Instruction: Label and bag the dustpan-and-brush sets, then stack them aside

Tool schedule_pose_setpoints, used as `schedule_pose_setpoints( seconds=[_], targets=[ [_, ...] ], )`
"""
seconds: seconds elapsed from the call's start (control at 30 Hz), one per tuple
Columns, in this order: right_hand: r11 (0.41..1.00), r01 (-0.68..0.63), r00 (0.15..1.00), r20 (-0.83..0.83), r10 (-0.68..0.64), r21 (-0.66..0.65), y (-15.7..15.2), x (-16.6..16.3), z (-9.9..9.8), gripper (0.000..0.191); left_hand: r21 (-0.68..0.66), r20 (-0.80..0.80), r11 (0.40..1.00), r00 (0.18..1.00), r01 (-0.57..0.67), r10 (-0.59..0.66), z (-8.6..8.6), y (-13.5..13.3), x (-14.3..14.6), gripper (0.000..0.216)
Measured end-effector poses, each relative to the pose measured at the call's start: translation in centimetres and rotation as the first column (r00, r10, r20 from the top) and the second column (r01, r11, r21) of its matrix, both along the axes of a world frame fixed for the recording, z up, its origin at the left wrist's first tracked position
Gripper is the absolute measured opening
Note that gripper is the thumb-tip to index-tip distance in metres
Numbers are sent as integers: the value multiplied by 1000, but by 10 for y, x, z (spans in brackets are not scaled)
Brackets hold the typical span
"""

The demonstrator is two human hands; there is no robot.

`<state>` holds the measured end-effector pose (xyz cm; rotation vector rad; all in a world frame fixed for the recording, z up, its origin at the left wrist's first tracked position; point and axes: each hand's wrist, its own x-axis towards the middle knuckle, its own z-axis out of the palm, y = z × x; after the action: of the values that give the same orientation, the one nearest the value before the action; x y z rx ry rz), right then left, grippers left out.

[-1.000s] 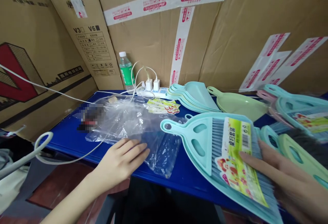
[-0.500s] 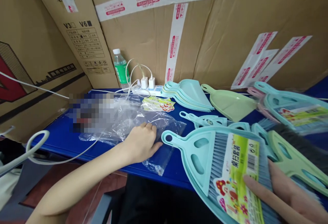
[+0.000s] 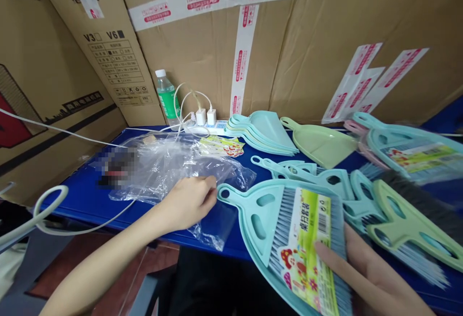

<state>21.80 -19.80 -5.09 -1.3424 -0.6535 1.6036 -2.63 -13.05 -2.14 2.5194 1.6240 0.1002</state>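
Note:
My right hand grips a light-blue dustpan-and-brush set at its right side, tilted above the table's front edge. Its thumb lies on the printed label card that covers the grey-blue bristles. My left hand is closed, thumb against curled fingers, beside the dustpan's handle loop. It is over crumpled clear plastic bags; whether it pinches some of that film, I cannot tell. More label cards lie behind the bags.
On the blue table are stacked dustpans, a green dustpan, loose blue brushes, a green brush and another labelled set. A bottle and a power strip stand by the cardboard.
The dustpan set in my right hand has moved left, closer to my left hand. My left thumb has drawn in against the fingers. The view has shifted slightly.

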Motion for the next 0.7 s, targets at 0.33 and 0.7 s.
schedule_pose_setpoints(
  seconds=[0.33,0.7],
  targets=[
    [993,-103,985,-131,111,66,12,-23,-9,80,-52,279,996,958,78,-60,-4,0,5,24],
    [951,-265,952,-113,284,158,36,-25,-20,83,-101,486,987,872,125,-60,-1,-1,12,20]
  ],
)
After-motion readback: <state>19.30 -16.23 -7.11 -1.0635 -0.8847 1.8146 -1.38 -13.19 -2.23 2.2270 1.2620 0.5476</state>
